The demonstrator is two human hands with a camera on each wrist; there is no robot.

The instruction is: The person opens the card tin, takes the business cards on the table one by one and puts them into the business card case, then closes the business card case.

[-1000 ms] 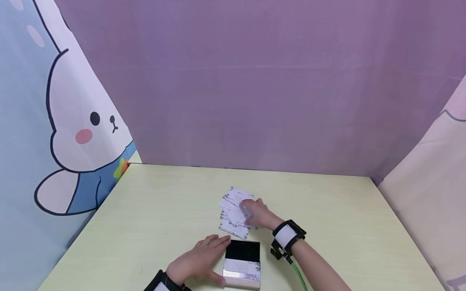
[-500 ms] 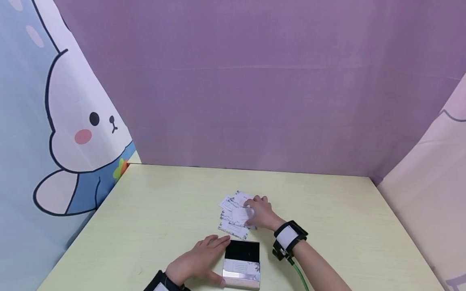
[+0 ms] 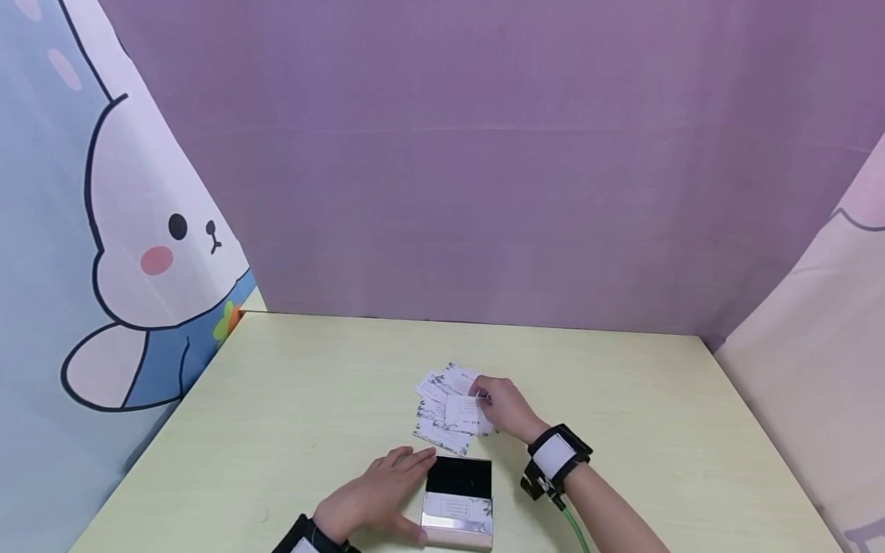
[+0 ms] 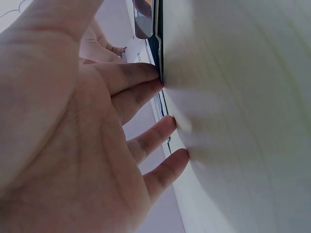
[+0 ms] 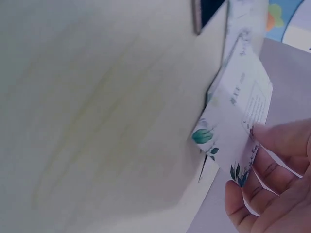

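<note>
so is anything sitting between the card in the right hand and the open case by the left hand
Nothing visible does. The right hand pinches one card above the loose pile of cards. Between that pile and the open case lies only a bare strip of table. The left hand rests against the case's left side, clear of its open top.

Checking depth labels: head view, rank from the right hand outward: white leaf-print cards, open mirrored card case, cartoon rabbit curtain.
1. White leaf-print cards: pinched by the right hand, mid-table.
2. Open mirrored card case: near table edge, touched by the left hand.
3. Cartoon rabbit curtain: far left.
</note>
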